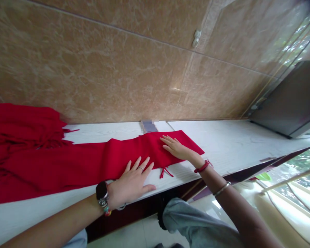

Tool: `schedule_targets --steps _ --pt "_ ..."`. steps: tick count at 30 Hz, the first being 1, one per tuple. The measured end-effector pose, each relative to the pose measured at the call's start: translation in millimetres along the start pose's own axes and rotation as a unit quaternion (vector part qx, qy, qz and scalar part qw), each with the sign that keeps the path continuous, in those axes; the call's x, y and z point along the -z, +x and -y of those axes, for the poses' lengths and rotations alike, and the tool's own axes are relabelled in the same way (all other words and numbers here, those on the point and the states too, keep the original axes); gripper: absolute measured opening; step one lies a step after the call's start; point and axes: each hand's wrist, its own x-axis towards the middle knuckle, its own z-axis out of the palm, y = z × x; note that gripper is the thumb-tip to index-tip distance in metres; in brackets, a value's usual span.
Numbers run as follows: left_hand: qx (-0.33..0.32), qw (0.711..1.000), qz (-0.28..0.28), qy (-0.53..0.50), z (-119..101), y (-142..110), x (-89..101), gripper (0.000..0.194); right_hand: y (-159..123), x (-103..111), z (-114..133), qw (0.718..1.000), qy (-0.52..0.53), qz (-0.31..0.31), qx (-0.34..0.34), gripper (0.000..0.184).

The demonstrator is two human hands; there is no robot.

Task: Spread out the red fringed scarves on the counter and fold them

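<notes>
A red scarf (85, 162) lies stretched along the white countertop, its right end folded over in layers. My left hand (131, 182), with a ring and a watch at the wrist, rests on the scarf's near edge, fingers spread. Farther right, my right hand (175, 148) lies flat on the folded part with its fingers extended. A small red tassel (165, 172) sticks out from under the near edge between the hands. More red fringed cloth (23, 124) is heaped at the back left; whether it is a separate piece I cannot tell.
The white countertop (222, 148) runs along a brown tiled wall (105, 69). A blurred grey-blue item (150, 126) lies behind the scarf. At the far right stands a dark grey panel-like object (291, 100), near a window. A white hook (196, 38) is on the wall.
</notes>
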Motion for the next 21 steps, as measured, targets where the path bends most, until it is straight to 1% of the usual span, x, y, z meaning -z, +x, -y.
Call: schedule_targets --steps 3,5,7,10,12,14,16,18,20,21 --pt "0.004 0.999 0.034 -0.034 17.4 -9.3 8.2 0.069 8.4 8.4 22.0 0.998 0.009 -0.04 0.04 0.05" --pt "0.033 0.998 0.038 -0.045 36.6 -15.5 17.2 0.069 18.1 13.0 40.3 0.995 0.006 -0.049 0.084 0.049" --pt "0.094 0.995 0.026 -0.031 60.2 -23.7 28.0 0.069 30.4 17.1 59.0 0.991 -0.004 -0.042 0.125 0.047" --pt "0.222 0.975 0.006 0.008 97.1 -41.6 41.6 0.069 49.8 22.3 84.2 0.987 -0.019 -0.01 0.158 0.044" --pt "0.268 0.963 0.007 0.022 120.2 -55.0 44.8 0.073 59.9 23.9 97.4 0.985 -0.022 0.021 0.167 0.043" --pt "0.282 0.959 0.01 0.023 142.7 -66.5 41.8 0.076 67.1 21.7 107.9 0.984 -0.019 0.048 0.173 0.042" --pt "0.304 0.952 -0.001 0.023 165.1 -75.0 34.1 0.077 72.5 14.0 116.6 0.981 -0.005 0.06 0.185 0.044" --pt "0.345 0.938 -0.023 0.028 185.6 -81.7 25.0 0.076 77.5 1.4 125.0 0.979 0.017 0.052 0.198 0.048" --pt "0.374 0.927 -0.024 0.032 202.2 -89.1 18.1 0.074 82.8 -13.0 134.2 0.979 0.036 0.032 0.2 0.054" --pt "0.378 0.925 -0.02 0.028 208.9 -93.7 16.4 0.073 85.2 -19.7 139.0 0.979 0.041 0.023 0.197 0.056"
